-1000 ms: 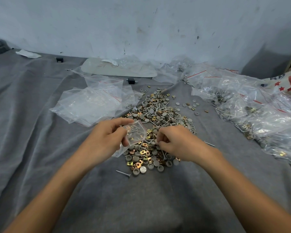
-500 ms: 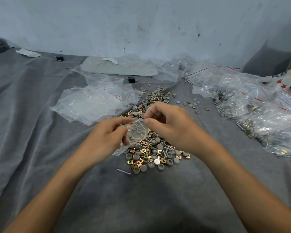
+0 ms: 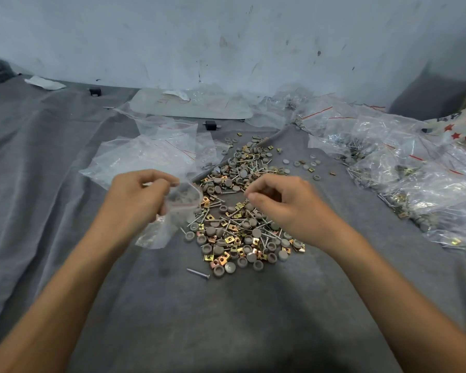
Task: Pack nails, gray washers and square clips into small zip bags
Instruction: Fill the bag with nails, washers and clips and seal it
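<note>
A heap of nails, gray washers and brass square clips point(image 3: 237, 219) lies on the gray cloth in the middle. My left hand point(image 3: 137, 200) pinches the mouth of a small clear zip bag point(image 3: 178, 208) just left of the heap; the bag hangs down with a few gray pieces inside. My right hand point(image 3: 283, 205) hovers over the heap's right side with fingers curled and fingertips drawn together; whether they hold a small piece is hidden. One loose nail point(image 3: 198, 273) lies in front of the heap.
Empty zip bags point(image 3: 145, 160) are piled to the back left. Filled bags point(image 3: 404, 168) spread across the right side. A flat gray board point(image 3: 191, 103) lies by the wall. Gray cloth point(image 3: 226, 319) covers the whole surface.
My right hand moved from the bag's mouth back to the right, over the heap. My left hand and the bag stayed near the same spot.
</note>
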`<control>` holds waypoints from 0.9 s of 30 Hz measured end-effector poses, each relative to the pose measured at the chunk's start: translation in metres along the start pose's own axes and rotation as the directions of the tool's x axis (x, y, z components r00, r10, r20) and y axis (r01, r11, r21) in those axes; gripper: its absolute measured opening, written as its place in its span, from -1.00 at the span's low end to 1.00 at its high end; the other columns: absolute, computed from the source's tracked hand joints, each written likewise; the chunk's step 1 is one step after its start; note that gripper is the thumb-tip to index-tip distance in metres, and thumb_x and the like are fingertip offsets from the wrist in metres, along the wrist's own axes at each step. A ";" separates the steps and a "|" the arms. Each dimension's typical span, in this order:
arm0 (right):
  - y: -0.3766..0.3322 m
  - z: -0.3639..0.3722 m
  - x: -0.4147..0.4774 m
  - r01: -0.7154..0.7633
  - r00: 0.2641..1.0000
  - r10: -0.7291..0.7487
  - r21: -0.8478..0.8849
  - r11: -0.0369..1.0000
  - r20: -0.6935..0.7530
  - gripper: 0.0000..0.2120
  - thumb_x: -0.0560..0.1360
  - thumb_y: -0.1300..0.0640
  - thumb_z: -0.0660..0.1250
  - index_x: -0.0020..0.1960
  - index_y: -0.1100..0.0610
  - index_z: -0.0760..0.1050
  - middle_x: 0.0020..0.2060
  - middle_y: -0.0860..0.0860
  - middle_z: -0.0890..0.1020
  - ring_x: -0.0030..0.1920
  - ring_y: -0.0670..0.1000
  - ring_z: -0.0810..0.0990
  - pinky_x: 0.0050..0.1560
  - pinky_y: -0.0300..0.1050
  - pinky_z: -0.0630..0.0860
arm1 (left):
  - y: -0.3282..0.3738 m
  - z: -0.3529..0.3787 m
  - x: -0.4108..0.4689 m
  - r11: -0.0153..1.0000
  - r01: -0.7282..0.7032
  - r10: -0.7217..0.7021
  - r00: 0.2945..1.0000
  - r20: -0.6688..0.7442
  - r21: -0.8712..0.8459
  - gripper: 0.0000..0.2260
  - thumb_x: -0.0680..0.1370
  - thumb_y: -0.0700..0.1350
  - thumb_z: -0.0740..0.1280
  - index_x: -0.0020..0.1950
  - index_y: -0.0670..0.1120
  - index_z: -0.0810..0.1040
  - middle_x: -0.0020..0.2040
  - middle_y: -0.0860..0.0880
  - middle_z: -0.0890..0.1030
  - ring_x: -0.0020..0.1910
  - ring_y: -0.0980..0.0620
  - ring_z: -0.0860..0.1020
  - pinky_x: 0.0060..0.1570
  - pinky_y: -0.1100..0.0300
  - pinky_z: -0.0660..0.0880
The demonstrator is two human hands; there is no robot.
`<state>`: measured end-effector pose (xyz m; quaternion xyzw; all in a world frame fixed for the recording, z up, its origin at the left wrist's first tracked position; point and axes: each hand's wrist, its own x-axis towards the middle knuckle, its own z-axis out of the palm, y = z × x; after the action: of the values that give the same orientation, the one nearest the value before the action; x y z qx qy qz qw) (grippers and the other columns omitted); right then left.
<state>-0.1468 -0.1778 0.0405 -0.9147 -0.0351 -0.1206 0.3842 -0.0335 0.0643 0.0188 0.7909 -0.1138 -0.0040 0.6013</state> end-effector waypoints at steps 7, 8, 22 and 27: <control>0.024 0.010 -0.016 -0.092 0.995 0.093 -0.051 0.994 0.018 -0.93 0.61 0.04 0.37 -0.02 -0.07 0.63 -0.28 -0.27 0.62 -0.29 -0.21 0.56 -0.31 -0.38 0.39 | 0.011 -0.029 0.012 0.853 0.287 -0.258 0.958 0.124 -0.435 -0.79 0.47 -0.21 0.23 -0.02 -0.09 0.65 -0.52 0.09 0.30 -0.58 0.13 0.19 -0.62 0.31 0.08; 0.025 0.011 -0.018 -0.097 0.995 0.099 -0.048 0.994 0.022 -0.93 0.60 0.03 0.37 -0.02 -0.09 0.62 -0.25 -0.26 0.63 -0.27 -0.19 0.57 -0.30 -0.36 0.40 | 0.013 -0.033 0.012 0.816 0.301 -0.238 0.953 0.188 -0.493 -0.82 0.40 -0.20 0.27 -0.06 -0.06 0.61 -0.51 0.10 0.27 -0.58 0.14 0.17 -0.62 0.30 0.05; 0.018 0.020 -0.017 -0.115 0.991 0.121 -0.090 0.989 0.063 -0.93 0.60 0.06 0.38 -0.01 -0.07 0.63 -0.23 -0.18 0.65 -0.18 -0.23 0.60 -0.23 -0.39 0.41 | 0.016 -0.055 0.016 0.789 0.201 -0.224 0.974 0.033 -0.581 -0.80 0.51 -0.15 0.24 -0.03 -0.04 0.65 -0.48 0.10 0.19 -0.52 0.11 0.13 -0.57 0.28 0.08; 0.008 0.029 0.008 -0.102 0.984 0.126 -0.183 0.978 0.128 -0.94 0.61 0.04 0.37 0.05 -0.10 0.60 -0.13 -0.22 0.61 -0.12 -0.27 0.58 -0.18 -0.38 0.46 | 0.016 -0.040 0.012 0.871 0.138 -0.171 0.985 -0.028 -0.472 -0.79 0.53 -0.15 0.28 0.01 -0.08 0.71 -0.50 0.08 0.27 -0.53 0.10 0.20 -0.55 0.28 0.14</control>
<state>-0.1318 -0.1632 0.0171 -0.9516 0.0015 -0.0372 0.3051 -0.0193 0.0959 0.0462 0.6287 -0.0252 -0.0522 0.7755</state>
